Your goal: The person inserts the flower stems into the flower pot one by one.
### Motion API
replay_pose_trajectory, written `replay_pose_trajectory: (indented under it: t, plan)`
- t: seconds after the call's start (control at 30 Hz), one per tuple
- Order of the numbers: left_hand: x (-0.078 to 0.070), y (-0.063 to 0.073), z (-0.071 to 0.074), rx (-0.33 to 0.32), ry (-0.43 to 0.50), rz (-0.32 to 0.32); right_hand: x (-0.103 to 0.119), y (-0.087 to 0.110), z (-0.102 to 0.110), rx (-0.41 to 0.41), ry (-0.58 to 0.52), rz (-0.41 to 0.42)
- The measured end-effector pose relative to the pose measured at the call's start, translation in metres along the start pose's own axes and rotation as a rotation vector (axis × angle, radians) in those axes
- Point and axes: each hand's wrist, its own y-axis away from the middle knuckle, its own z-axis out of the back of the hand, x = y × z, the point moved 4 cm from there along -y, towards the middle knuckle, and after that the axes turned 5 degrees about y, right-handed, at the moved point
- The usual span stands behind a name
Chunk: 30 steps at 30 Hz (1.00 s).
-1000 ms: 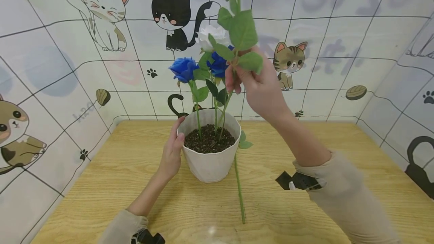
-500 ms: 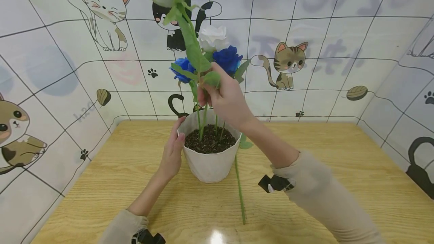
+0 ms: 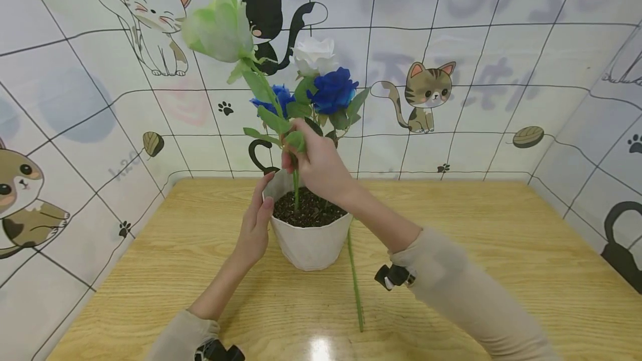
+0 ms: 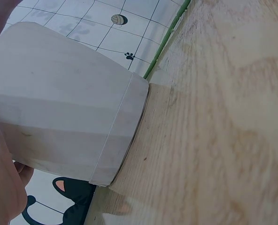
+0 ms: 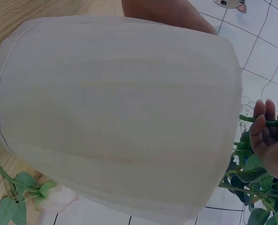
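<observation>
A white faceted flower pot holds dark soil, two blue roses and a white rose. My left hand holds the pot by its left side; the left wrist view shows the pot wall close up. Over the pot, my right hand pinches the leafy stem of a pale green-white rose, whose bloom leans up and left. Its lower stem reaches down into the pot, close to one blue rose's stem. Whether the tip is in the soil, I cannot tell.
A cut green stem lies on the wooden table just right of the pot. In the right wrist view a pale pink bloom shows beside the pot. Cat-printed walls enclose the back and sides.
My right hand has carried the pale green-white rose left across the pot, then lowered it so its stem goes down inside. My left hand stays on the pot.
</observation>
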Motion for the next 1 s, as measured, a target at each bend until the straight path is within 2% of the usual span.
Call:
replay_pose_trajectory:
  t: [0.5,1.0]
  plan:
    - [-0.002,-0.001,0.001,-0.009,-0.039,0.014,-0.010,0.003,-0.010,0.072,0.064,-0.092]
    - [0.001,0.000,0.002,-0.019,-0.042,0.027,-0.016,0.006,-0.022,0.058,0.027,-0.089]
